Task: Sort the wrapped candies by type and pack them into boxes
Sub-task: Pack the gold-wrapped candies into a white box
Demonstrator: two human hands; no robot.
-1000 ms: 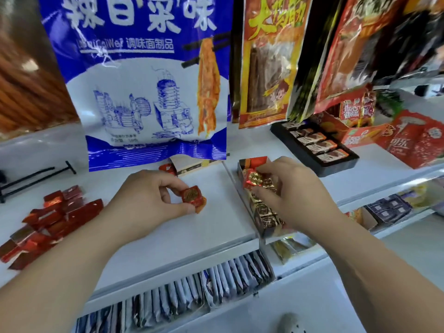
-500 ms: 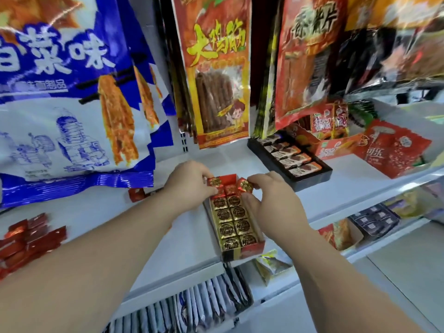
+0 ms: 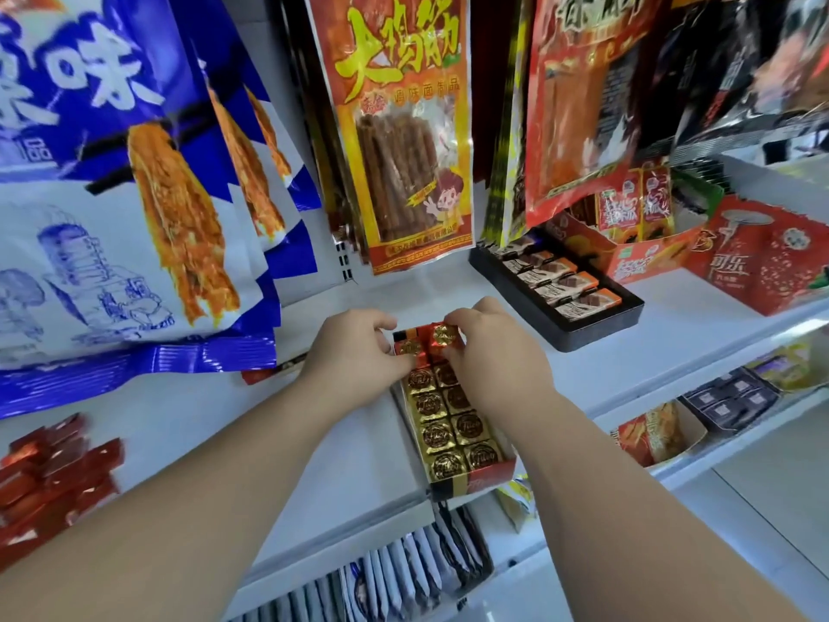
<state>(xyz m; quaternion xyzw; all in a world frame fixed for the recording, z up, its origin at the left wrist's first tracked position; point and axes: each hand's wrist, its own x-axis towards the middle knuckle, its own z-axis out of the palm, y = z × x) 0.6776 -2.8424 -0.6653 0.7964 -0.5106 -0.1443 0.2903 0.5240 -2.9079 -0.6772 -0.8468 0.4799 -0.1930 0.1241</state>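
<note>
Wrapped candies fill a narrow red box (image 3: 475,482) at the centre of the frame, on a white shelf (image 3: 202,419). The box's long axis runs from the shelf's front lip at lower centre up toward mid-frame, away from the person. Gold-wrapped candies (image 3: 469,426) lie in two columns along its lower part. At its upper end sit two red ones, side by side and touching.

The left red candy (image 3: 410,347) lies slightly lower in the frame than the right red candy (image 3: 444,336). The right one looks a little proud and tilted, so I judge it not fully seated.

The left hand (image 3: 354,352) comes in from the left of the box with its fingers curled, thumb and fingertips nipping the left red candy at its outer edge. The right hand (image 3: 498,361) comes in from the right, lying over the right column, with thumb and forefinger pinching the right red candy. Each hand is on its own side of the axis, so the seating move looks like a push straight down into the box's upper end, not along it.

A loose pile of red candies (image 3: 49,478) lies well apart at the lower left edge, so the left hand is nearer for the next fetch. To the upper right, a black tray (image 3: 596,325) of wrapped bars stands on the same shelf, and snack bags (image 3: 403,127) hang above.
</note>
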